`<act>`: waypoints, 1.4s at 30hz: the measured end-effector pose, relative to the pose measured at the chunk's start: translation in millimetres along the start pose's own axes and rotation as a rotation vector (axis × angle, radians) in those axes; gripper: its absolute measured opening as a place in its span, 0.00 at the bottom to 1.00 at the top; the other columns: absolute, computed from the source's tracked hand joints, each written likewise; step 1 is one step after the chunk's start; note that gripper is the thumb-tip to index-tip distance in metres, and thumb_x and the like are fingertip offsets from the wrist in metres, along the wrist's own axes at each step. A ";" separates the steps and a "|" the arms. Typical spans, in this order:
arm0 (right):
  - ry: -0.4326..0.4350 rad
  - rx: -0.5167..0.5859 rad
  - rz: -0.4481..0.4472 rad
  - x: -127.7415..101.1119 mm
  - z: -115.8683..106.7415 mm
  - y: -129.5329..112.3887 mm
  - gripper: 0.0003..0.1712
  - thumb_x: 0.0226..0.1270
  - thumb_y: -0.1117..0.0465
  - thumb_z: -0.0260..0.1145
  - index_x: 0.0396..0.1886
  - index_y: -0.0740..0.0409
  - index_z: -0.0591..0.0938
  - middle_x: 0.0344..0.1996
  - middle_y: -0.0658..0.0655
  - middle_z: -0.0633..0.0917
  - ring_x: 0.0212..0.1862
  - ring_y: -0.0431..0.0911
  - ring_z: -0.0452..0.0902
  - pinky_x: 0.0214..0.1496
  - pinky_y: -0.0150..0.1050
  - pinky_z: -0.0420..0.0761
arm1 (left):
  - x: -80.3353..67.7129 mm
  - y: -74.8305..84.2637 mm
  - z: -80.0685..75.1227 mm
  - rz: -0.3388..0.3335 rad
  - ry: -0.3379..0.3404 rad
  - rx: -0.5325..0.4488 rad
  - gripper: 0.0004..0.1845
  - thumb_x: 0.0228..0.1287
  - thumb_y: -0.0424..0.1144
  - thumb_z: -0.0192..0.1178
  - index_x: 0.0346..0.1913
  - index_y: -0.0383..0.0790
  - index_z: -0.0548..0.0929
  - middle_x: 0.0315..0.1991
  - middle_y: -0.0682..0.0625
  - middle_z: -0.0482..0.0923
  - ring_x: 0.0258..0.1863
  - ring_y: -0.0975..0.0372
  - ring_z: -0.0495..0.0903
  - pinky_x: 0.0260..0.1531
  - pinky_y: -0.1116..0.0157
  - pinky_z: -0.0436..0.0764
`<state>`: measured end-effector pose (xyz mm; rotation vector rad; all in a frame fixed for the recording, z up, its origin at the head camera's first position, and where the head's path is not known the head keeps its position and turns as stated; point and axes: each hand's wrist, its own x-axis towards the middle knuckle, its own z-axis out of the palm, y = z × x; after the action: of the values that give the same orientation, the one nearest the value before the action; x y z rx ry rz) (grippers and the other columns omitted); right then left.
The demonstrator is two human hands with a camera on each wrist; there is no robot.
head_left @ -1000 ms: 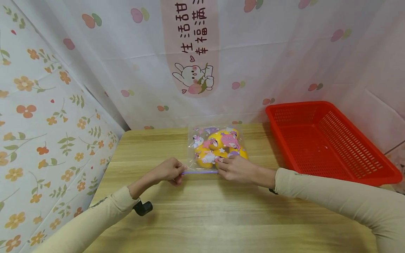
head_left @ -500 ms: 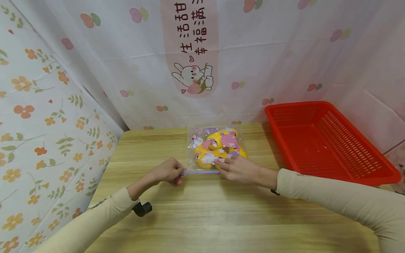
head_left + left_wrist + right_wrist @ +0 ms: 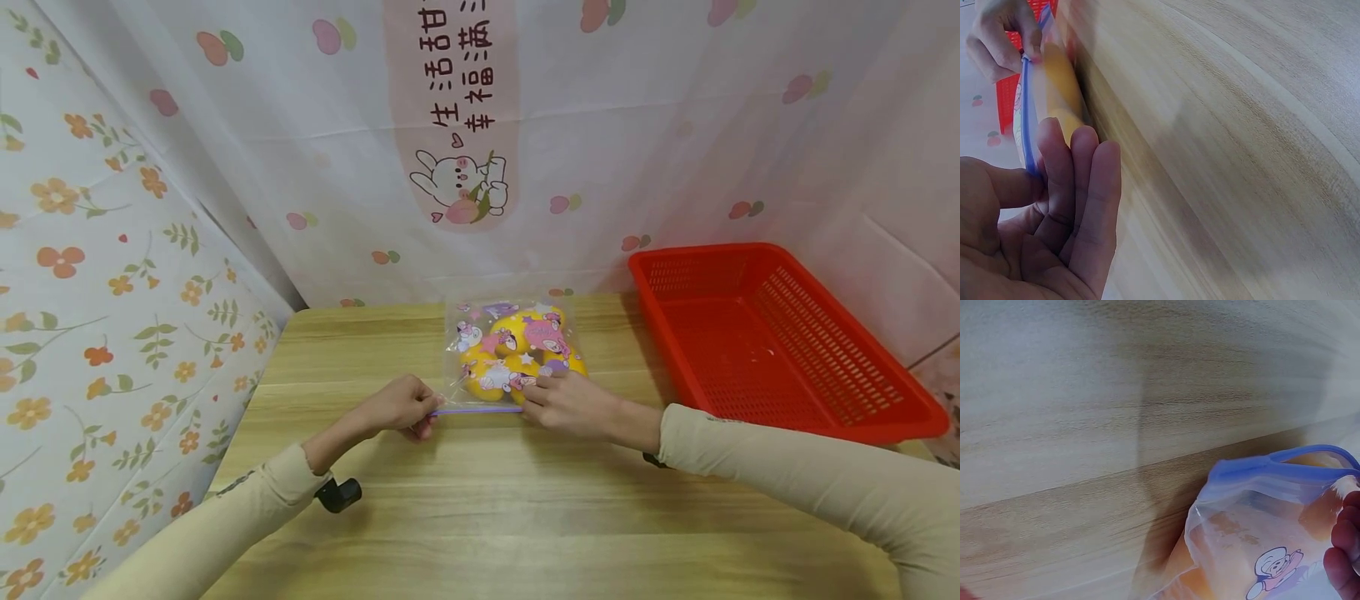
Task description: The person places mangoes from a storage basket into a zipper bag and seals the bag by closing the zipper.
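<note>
Fingers of the left hand (image 3: 397,406) pinch the zip bag (image 3: 513,350) seal's near corner; right hand (image 3: 570,402) has slid rightward along it, still pinching, closing more

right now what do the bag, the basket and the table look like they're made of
Bag: thin clear plastic film, glossy; the yellow contents show through, with a purple zip strip.
Basket: rigid red plastic, probably moulded, with slotted walls.
Table: pale wood grain, matte; solid or laminate is unclear.

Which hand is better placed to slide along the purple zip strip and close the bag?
Probably the right hand: it pinches the zip strip partway along, while the left hand anchors the bag at its corner.
</note>
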<state>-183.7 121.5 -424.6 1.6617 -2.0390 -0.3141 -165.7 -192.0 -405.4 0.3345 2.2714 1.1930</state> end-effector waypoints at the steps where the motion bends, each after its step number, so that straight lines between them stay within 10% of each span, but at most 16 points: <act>1: 0.000 0.005 0.004 -0.3 -0.1 -0.2 0.10 0.65 0.55 0.75 0.33 0.55 0.83 0.27 0.49 0.75 0.28 0.44 0.74 0.26 0.32 0.75 | 0.2 -0.1 0.0 0.000 -0.003 -0.001 0.22 0.80 0.33 0.51 0.22 0.32 0.78 0.16 0.48 0.78 0.17 0.61 0.81 0.28 0.54 0.88; 42: -0.029 0.070 0.003 -11.9 -4.6 4.6 0.10 0.65 0.55 0.75 0.34 0.56 0.83 0.26 0.50 0.77 0.27 0.44 0.73 0.25 0.32 0.75 | -1.4 1.2 2.8 -0.018 0.005 -0.012 0.22 0.81 0.35 0.50 0.26 0.25 0.79 0.16 0.49 0.77 0.16 0.64 0.79 0.28 0.55 0.88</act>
<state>-183.5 134.6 -421.2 1.7049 -2.0950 -0.2704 -163.0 -190.1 -405.2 0.3069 2.2658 1.1993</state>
